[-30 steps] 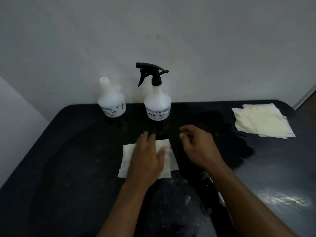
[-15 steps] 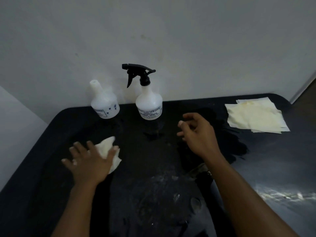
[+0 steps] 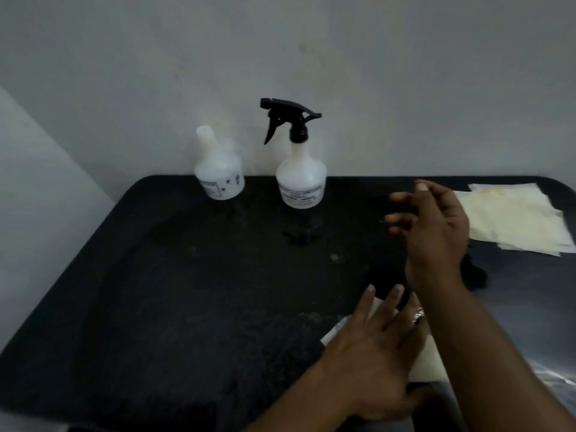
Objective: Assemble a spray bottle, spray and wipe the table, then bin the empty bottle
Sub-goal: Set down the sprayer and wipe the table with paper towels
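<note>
Head view. Black worktop [image 3: 156,291] against a pale wall [image 3: 280,57].

Left hand [image 3: 374,353]: fingers straight and spread, palm down, pressing a white wipe [image 3: 428,363] flat onto the near right part of the worktop. Grip not closed on anything; the wipe is mostly covered by the hand.

Right hand [image 3: 436,226]: raised above the worktop, fingers loosely extended, grip slack, holding nothing.

Spray bottle [image 3: 300,182]: white, black trigger head fitted, upright at the back edge by the wall. Second bottle [image 3: 218,179]: white, bare neck, upright just to its left, apart from it.

Stack of yellowish cloths [image 3: 514,222]: lies flat at far right, partly behind the right hand.
</note>
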Motion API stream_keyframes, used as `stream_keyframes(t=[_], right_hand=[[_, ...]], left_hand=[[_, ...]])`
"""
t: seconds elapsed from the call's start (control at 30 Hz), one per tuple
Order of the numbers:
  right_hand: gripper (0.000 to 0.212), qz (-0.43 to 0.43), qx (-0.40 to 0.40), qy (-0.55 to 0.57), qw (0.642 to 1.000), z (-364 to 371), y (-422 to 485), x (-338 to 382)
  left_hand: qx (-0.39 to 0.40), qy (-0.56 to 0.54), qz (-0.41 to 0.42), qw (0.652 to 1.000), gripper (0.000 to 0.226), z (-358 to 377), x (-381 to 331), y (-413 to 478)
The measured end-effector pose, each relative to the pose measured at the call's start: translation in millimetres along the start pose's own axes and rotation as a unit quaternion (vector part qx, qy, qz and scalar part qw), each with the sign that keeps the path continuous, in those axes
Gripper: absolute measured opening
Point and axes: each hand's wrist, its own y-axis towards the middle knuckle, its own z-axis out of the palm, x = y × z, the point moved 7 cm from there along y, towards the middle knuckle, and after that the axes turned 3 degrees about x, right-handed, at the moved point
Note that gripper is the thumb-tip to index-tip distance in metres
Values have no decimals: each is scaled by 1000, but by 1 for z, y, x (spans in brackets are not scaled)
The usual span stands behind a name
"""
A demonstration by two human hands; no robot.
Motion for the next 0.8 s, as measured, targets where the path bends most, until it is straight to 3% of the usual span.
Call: stream_keyframes(t=[0.13,0.27,0.43,0.53,0.57,0.63,0.73,0.8], right_hand=[[11,-11,12,-2,1000,1,-2,2],[12,-8,7,11,1000,-3,3,6],[13,11,-14,40,999,-13,8,7],[13,18,-9,48,999,-9,6,6],[13,20,-8,47,999,-6,5,5],[15,21,-4,49,999,1,1,5],[16,12,16,33,999,13,-6,4],[16,2,31,9,999,17,-11,6]], left_hand=[[-32,13,-111,993,73,-9,42,-4],[-18,68,-262,962,79,-2,118,-51],[-1,37,-488,872,70,3,229,-206],[-4,-28,-590,807,76,-4,247,-275],[-15,-27,-589,807,75,-6,242,-275],[-63,-12,-506,860,76,-8,206,-238],[-62,80,-214,972,63,18,83,-135],[-3,178,-27,984,51,50,4,-79]])
